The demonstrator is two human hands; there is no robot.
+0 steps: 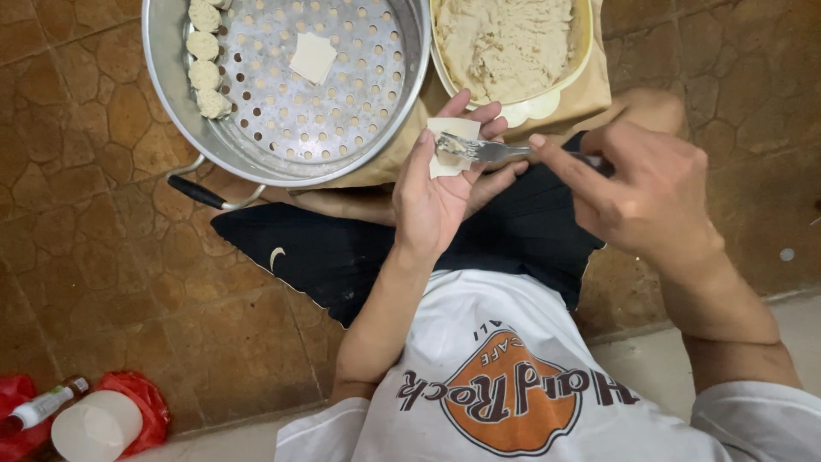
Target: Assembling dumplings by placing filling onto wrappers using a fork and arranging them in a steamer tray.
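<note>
Left hand (436, 192): palm up, fingers (479, 115) loosely cupped under one square dumpling wrapper (453, 141).
Right hand (641, 192): fingers pinching the handle of one metal fork (483, 151) — thumb and forefinger pressed together on it.
Fork: long axis lies left-right, tines pointing left onto the wrapper, carrying a bit of filling.
Bowl of filling (506, 43): one, just beyond the hands.
Steamer tray (286, 85): one, perforated — four shaped dumplings (205, 60) along its left rim, one loose wrapper (312, 57) in the middle.
Floor (103, 248): brown tile.
</note>
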